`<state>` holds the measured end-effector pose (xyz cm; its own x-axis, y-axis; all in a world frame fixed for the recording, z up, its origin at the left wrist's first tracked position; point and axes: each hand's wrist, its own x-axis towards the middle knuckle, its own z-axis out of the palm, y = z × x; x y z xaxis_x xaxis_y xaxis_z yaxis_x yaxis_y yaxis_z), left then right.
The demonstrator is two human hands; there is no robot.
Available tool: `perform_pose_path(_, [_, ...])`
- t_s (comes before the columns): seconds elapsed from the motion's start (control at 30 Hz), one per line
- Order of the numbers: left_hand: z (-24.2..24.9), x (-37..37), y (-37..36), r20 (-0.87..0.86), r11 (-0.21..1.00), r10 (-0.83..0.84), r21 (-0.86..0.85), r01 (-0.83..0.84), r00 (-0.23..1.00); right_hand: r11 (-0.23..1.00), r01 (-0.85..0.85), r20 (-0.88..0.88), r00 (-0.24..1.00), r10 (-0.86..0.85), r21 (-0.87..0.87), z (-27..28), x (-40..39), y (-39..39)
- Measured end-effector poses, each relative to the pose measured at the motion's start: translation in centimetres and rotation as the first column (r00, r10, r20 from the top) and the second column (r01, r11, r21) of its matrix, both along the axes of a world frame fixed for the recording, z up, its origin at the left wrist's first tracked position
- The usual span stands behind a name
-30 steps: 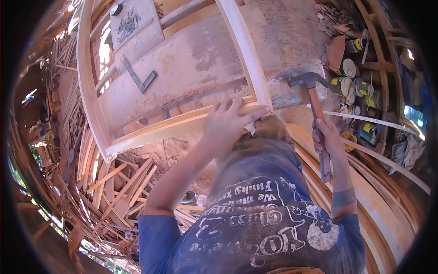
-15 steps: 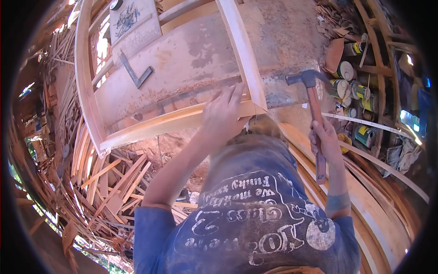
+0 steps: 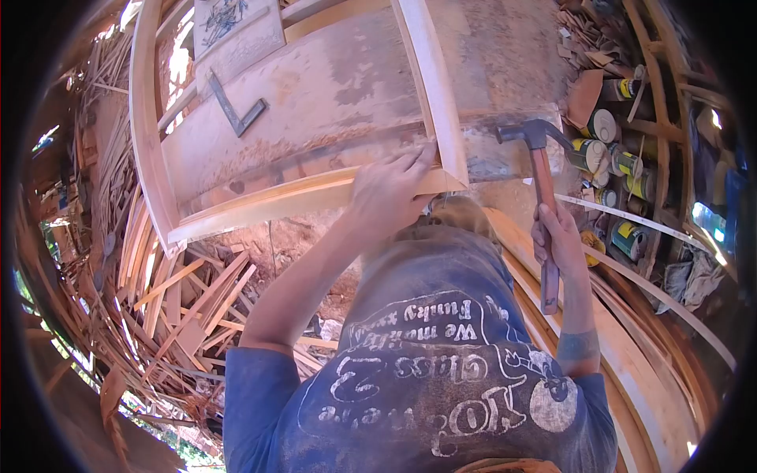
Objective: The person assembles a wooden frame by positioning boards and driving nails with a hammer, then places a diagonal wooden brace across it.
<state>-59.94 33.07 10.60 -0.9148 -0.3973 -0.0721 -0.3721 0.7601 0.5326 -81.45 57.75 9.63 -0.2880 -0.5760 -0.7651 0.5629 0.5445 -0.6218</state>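
Note:
My left hand (image 3: 390, 185) lies over the near rail of a pale wooden frame (image 3: 276, 199), close to its right corner. Its fingers reach across the rail towards the inner edge, gripping it; part of the thumb is hidden. In my right hand (image 3: 557, 233) is a claw hammer (image 3: 542, 169), held by its wooden handle. The hammer's metal head points up and away from me, to the right of the frame corner and apart from it. A metal try square (image 3: 246, 118) lies on the worktable (image 3: 339, 94) inside the frame.
A board with a heap of nails (image 3: 236, 51) sits at the far left. Several paint cans (image 3: 602, 126) stand at the right. Wood offcuts (image 3: 213, 299) pile up on the left floor, and long planks (image 3: 631, 347) lie by my right side.
The frame, table and square have shifted slightly in view, mostly from camera movement. My left hand stays on the rail, and the hammer stays raised in my right hand.

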Motion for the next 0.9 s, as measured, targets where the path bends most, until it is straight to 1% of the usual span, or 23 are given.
perform_pose_path(0.07, [0.1, -0.1, 0.0, -0.006, 1.0, 0.0, -0.007, 0.0, 1.0, 1.0, 0.0, -0.004, 1.0, 0.0, 0.009, -0.3, 0.4, -0.2])
perform_pose_path(0.17, [0.2, -0.2, 0.0, 0.019, 1.0, 0.016, 0.023, -0.017, 1.0, 0.998, -0.056, 0.013, 0.998, 0.057, -0.017, -0.7, 0.3, -0.1])
perform_pose_path(0.27, [0.0, -0.2, -0.1, 0.006, 1.0, 0.003, 0.026, -0.003, 1.0, 1.0, 0.013, 0.069, 0.998, -0.014, 0.008, -0.7, -0.2, 0.1])
perform_pose_path(0.37, [-0.4, -0.2, -0.2, -0.011, 1.0, -0.002, 0.007, 0.002, 1.0, 0.996, 0.084, 0.057, 0.995, -0.085, 0.012, -0.7, -0.5, 0.1])
perform_pose_path(0.47, [-0.5, -0.2, -0.3, -0.023, 1.0, -0.013, -0.009, 0.013, 1.0, 0.999, 0.049, 0.026, 0.998, -0.05, 0.018, -0.7, 0.1, -0.1])
perform_pose_path(0.57, [-0.2, -0.5, -0.1, 0.022, 0.999, -0.012, -0.043, 0.013, 1.0, 0.999, -0.032, 0.095, 0.995, 0.031, 0.01, -0.7, 1.2, -0.5])
perform_pose_path(0.6, [-0.3, -0.5, 0.0, 0.012, 0.999, -0.014, -0.045, 0.015, 1.0, 0.999, -0.041, 0.116, 0.992, 0.041, -0.002, -1.1, 1.6, -0.5])
perform_pose_path(0.67, [-0.7, -0.3, 0.0, -0.011, 0.998, -0.014, -0.054, 0.013, 1.0, 0.999, -0.042, 0.081, 0.996, 0.042, -0.009, -1.3, 2.6, -1.0])
perform_pose_path(0.7, [-0.5, -0.3, 0.0, 0.008, 0.999, -0.016, -0.045, 0.016, 1.0, 0.999, -0.043, 0.066, 0.997, 0.043, -0.013, -1.3, 2.9, -1.1])
perform_pose_path(0.77, [-0.1, -0.3, 0.0, 0.053, 1.0, -0.018, -0.019, 0.019, 0.998, 1.0, -0.012, 0.084, 0.996, 0.01, 0.019, -1.3, 2.6, -1.0])
perform_pose_path(0.8, [-0.1, -0.2, 0.0, 0.048, 0.999, -0.024, -0.023, 0.025, 0.999, 0.999, 0.004, 0.092, 0.996, -0.007, 0.036, -1.3, 2.5, -0.8])
perform_pose_path(0.9, [-0.4, -0.2, -0.1, 0.019, 0.999, -0.033, -0.036, 0.034, 0.999, 0.997, 0.075, 0.095, 0.993, -0.075, 0.01, -1.6, 2.1, -0.3])
